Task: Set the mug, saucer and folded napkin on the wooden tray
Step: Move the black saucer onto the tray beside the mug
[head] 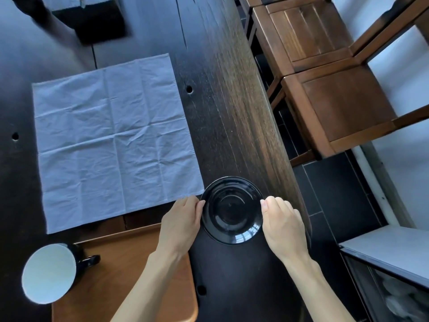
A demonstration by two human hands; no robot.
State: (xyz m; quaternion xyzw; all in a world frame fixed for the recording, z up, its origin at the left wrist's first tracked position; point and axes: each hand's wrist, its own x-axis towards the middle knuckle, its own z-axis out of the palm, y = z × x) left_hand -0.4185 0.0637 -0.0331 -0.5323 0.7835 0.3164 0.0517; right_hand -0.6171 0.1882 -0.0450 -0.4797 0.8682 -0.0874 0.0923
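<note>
Flanking the glossy black round saucer (232, 210), the two bare hands sit one at each side of its rim on the dark wooden table (232, 101). The left hand (181, 221) has its fingertips at the left edge of the rim, and the right hand (282, 225) has its curled fingers at the right edge. Both appear to be touching the rim, though whether either has closed on it I cannot tell, since the fingertips are tucked under and the dark glaze hides the contact.

The saucer lies on the table just to the right of the light brown wooden tray (130, 270), apart from it. The black mug with a white inside (50, 273) stands at the tray's left edge, its handle pointing over the tray; from this angle it is hard to say how much of its base is on the wood. The pale blue-white cloth napkin (113, 140) lies spread flat and creased on the table beyond the tray, not yet folded.

So the step in hand looks like picking up the saucer. The next move calls for a firm two-sided hold under the rim, a level lift, and a short carry leftward and toward the body onto the open middle of the tray, clear of the mug handle. The napkin will need folding afterwards.
</note>
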